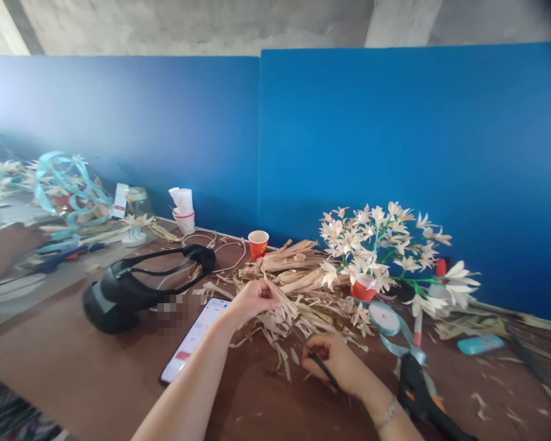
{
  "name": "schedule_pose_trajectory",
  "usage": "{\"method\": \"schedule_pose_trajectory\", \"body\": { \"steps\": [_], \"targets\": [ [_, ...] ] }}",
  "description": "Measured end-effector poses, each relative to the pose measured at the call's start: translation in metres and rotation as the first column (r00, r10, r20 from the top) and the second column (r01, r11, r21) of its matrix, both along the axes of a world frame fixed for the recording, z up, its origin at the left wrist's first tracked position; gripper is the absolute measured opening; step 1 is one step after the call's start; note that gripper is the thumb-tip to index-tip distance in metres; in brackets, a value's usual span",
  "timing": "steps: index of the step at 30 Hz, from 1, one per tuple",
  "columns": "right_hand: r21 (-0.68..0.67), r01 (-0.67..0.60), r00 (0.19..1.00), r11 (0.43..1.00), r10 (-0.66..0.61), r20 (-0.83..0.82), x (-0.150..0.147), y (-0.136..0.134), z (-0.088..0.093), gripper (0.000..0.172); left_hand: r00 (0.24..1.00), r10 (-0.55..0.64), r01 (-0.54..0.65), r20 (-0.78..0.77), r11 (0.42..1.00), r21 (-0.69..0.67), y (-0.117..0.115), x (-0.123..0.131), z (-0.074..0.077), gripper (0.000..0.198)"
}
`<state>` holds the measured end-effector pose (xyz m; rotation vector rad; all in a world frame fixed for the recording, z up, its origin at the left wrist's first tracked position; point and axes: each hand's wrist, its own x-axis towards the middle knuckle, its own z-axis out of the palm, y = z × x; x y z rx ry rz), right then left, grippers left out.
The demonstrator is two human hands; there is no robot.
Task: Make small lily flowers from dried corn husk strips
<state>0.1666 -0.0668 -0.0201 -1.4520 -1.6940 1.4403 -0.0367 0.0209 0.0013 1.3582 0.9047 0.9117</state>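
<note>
- Blue partition [395, 135], standing along the tabletop's back edge.
- Brown tabletop [257, 407], strewn with scraps.
- Left hand [250, 304]: forearm stretched up and inward from the tabletop's near edge, wrist bent slightly right, palm side partly hidden. Thumb and fingertips pinch closed on the pale husk strips.
- Right hand [334, 361]: forearm angled in from the near edge, right of the middle, lower than the other hand. Fingers curl closed around the slim dark tool, its tip pointing up and left towards the strips.
- White flowers [371, 236] on green stems, near the back edge, right of the middle, about a red cup [362, 289].
- Dry husk pile [298, 260], between both hands and the back edge.
- Black headset [114, 300], towards the tabletop's left edge.
- Phone [193, 340], just beside the left forearm.
- Black glue gun [416, 386], near the right wrist.
- Husk strips [282, 303], fanned beyond the left fingertips.
- Slim dark tool [320, 365], slanting across the right fingers.
</note>
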Motion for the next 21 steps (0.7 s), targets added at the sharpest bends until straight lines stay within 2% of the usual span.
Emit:
{"method": "schedule_pose_trajectory", "body": {
  "steps": [12,21],
  "targets": [
    [0.007,0.042,0.999,0.999,-0.042,-0.005,-0.002,-0.001,0.007,0.019,0.999,-0.045,0.043,0.03,0.998,0.049,-0.001,0.001,0.003,0.022],
    [0.021,0.072,0.995,0.997,-0.071,-0.071,-0.001,0.001,-0.004,0.016,0.998,0.029,-0.031,0.047,0.999,0.044,-0.001,0.006,0.001,0.021]
  ]
}}
